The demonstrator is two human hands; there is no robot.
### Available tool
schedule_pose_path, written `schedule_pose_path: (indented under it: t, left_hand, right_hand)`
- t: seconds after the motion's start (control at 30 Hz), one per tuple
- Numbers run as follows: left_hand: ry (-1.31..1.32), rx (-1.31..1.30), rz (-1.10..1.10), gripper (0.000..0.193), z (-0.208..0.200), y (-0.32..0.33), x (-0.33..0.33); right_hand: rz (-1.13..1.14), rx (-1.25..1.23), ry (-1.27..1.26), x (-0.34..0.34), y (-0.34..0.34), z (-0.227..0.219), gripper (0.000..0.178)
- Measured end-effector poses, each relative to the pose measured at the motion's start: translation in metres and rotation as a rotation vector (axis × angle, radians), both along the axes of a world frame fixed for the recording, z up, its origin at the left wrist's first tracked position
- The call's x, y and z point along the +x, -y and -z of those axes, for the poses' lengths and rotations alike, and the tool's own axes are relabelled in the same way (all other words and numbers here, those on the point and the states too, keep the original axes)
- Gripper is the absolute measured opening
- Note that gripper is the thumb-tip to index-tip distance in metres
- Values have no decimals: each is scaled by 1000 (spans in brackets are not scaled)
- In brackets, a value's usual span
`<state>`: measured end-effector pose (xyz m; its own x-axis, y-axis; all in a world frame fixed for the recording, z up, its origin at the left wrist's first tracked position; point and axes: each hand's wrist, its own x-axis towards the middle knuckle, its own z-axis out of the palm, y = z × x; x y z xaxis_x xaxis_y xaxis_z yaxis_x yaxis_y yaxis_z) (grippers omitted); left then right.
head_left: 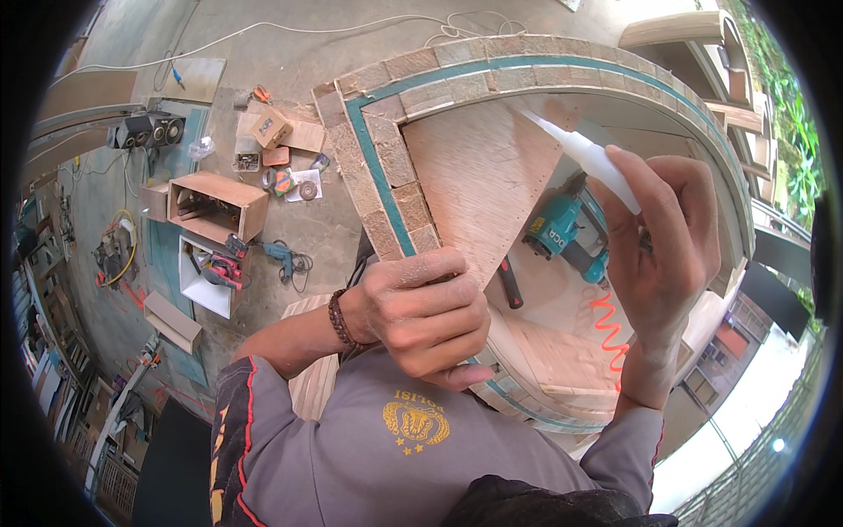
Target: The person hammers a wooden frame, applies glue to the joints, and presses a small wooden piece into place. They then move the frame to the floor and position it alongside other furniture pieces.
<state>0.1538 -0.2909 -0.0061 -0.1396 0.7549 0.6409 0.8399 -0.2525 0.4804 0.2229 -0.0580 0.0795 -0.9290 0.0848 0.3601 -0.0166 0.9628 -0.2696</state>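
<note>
A curved wooden frame (386,163) fills the middle, its rim faced with small wood blocks on both sides of a teal strip. My left hand (426,316) is closed over the near left part of this rim, fingers curled; what lies beneath the fingers is hidden. In my right hand (663,233) is a small white glue bottle (604,167), gripped between thumb and fingers. Its thin nozzle points up and left, above the plywood panel (483,167) inside the frame. I cannot tell whether any glue is coming out.
Inside the frame lie a teal nail gun (562,224) with a red coiled hose (608,329) and a black-and-red tool handle (509,283). On the floor at left are a wooden box (218,204), a teal power drill (281,256) and sanding discs (307,190). Curved wooden pieces (694,39) stand far right.
</note>
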Motion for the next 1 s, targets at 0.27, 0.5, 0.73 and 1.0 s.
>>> schedule_pose_path:
  t: [0.27,0.5,0.73,1.0]
  left_hand:
    - [-5,21,-14,42,1,-1,1]
    - [5,38,-20,42,2,-2,1]
    - [24,47,-17,41,2,-2,1]
    - [38,45,-7,39,2,-1,2]
  right_hand:
    - [12,23,14,0,-2,-3,27]
    - [43,23,7,2,-5,-3,26]
    - [62,5,2,4,-9,-1,26]
    - [65,17,-17,5,-13,1,25]
